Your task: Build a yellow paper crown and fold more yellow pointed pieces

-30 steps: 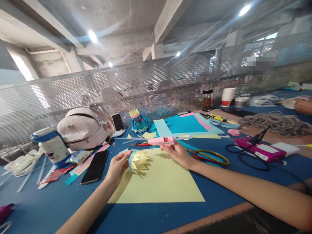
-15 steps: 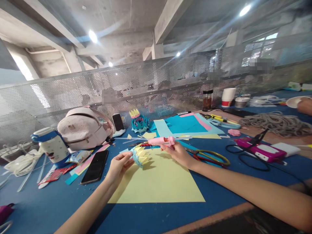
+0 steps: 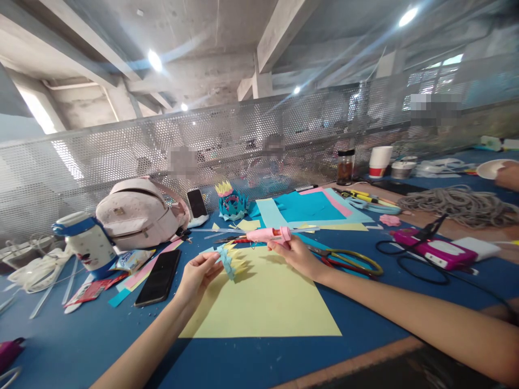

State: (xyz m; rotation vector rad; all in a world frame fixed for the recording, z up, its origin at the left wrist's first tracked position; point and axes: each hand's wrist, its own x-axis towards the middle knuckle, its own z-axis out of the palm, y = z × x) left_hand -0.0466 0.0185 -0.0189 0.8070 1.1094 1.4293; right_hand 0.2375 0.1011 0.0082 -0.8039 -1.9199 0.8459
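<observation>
"Concrete beams (image 3: 286,35) are running above a perforated metal screen (image 3: 227,143); what else are you seeing?"

"I'm seeing a blue tabletop (image 3: 93,346), and a yellow sheet (image 3: 270,308) is lying on it."

"And the hands?"

"From my remote post I'm watching the right hand (image 3: 297,256) gripping a pink glue gun (image 3: 267,235), while the left hand (image 3: 201,268) is pinching a spiky blue-and-yellow paper piece (image 3: 230,263) over the sheet's far left part, near the gun."

Passage is free at mid near edge of the surface (image 3: 243,354), over the yellow sheet (image 3: 275,302). Obstructions: scissors (image 3: 349,251) toward right edge, bottle (image 3: 88,248) toward left, perforated screen (image 3: 235,140) behind far edge. Clearance beneath the glue gun (image 3: 264,235) is hard to judge.
</observation>
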